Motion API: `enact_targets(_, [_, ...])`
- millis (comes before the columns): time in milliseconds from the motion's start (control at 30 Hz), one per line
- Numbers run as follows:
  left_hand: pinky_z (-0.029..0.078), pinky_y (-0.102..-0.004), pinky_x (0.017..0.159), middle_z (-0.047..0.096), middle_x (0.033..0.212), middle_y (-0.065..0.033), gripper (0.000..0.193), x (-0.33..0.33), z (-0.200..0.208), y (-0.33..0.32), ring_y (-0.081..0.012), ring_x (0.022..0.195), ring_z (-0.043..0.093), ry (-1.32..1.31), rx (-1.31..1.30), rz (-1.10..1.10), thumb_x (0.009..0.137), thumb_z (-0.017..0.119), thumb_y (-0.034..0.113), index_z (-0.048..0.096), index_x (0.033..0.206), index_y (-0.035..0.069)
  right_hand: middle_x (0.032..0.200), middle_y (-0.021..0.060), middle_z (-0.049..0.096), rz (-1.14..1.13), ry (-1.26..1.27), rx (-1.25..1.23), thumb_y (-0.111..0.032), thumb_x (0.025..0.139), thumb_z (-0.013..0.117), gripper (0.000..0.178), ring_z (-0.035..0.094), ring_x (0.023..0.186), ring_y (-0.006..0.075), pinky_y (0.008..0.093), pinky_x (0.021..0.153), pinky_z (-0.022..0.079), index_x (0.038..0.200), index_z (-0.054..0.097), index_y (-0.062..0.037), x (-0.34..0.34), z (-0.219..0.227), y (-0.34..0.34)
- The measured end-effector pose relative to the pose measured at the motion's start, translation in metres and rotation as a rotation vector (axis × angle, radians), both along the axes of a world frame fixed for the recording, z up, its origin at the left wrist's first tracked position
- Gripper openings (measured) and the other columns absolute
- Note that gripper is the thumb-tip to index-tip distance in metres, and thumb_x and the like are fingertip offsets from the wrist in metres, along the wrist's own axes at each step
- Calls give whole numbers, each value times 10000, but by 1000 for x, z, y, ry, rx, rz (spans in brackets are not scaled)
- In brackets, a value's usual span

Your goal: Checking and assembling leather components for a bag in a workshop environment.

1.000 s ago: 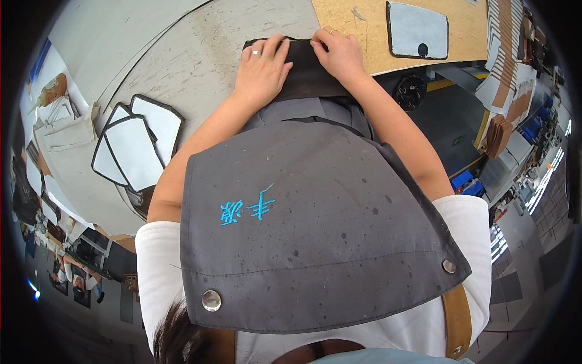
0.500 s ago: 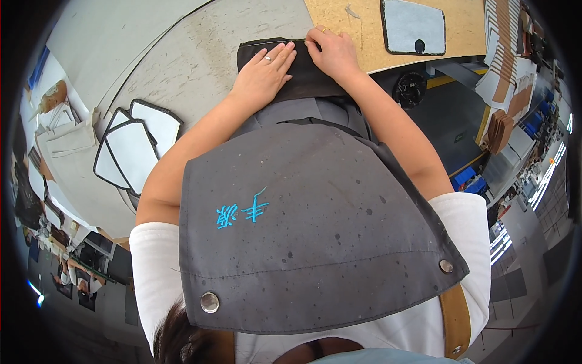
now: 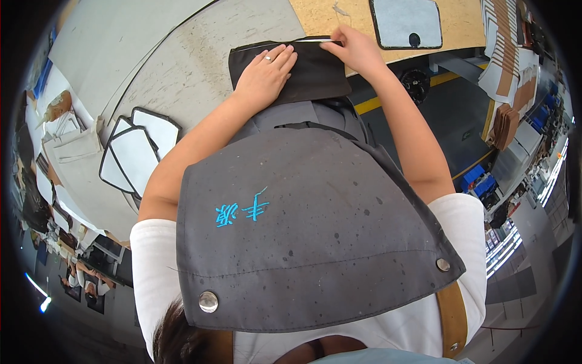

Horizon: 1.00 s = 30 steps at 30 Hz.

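Observation:
A black sheet of leather-like material (image 3: pixel 318 76) lies at the table's near edge, in front of my grey apron (image 3: pixel 321 212). My left hand (image 3: pixel 265 74) rests flat on it, left of the middle, with its fingers stretched out. Along its far edge runs a thin pale strip (image 3: pixel 308 41). At the right end of that edge my right hand (image 3: pixel 357 51) is closed, thumb and fingertips pinching the folded border. Whether the pinch also takes in the pale strip is hard to see.
A white panel with black edging (image 3: pixel 406 24) lies on the tan board (image 3: pixel 364 53) at the right. Several similar panels (image 3: pixel 130 155) overlap on the grey table (image 3: pixel 200 57) at the left. Stacked brown pieces (image 3: pixel 503 124) stand at the far right. A dark cable (image 3: pixel 159 45) crosses the table.
My right hand has slid right along the far edge to the sheet's right end. More of the pale strip shows there. My left hand stays flat on the sheet.

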<state>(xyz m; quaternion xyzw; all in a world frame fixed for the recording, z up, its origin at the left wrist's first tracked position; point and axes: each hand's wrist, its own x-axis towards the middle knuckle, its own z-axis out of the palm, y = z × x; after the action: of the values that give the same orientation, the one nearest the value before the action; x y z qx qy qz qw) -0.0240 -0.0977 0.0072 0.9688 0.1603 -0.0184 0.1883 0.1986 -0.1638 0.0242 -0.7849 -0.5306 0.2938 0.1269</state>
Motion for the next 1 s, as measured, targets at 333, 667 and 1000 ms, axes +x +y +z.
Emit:
enact_targets(333, [415,-309,874,420,1357,11,525,10,1,-5,-198,1128,458,51,70,13,870,530,278,381,1353,137,662,82,607,-421,390,-7,-271,766,687,291,575,609,166,293,585,457,882,634,-9,-7,-32,-32])
enact_targets(667, [433,-307,770,476,1286,-17,605,25,3,-9,-228,1006,497,163,197,19,827,549,439,378,1365,222,702,111,624,-431,350,-18,-247,752,667,261,596,641,217,324,608,465,885,638,-24,-12,-34,-32])
enact_targets(1000, [339,-347,988,420,1339,-39,497,40,9,-6,-204,1168,441,-29,48,-65,842,562,295,446,1286,102,742,120,641,-406,303,-35,-257,758,655,260,615,688,251,339,639,475,892,639,-35,-14,-27,-28])
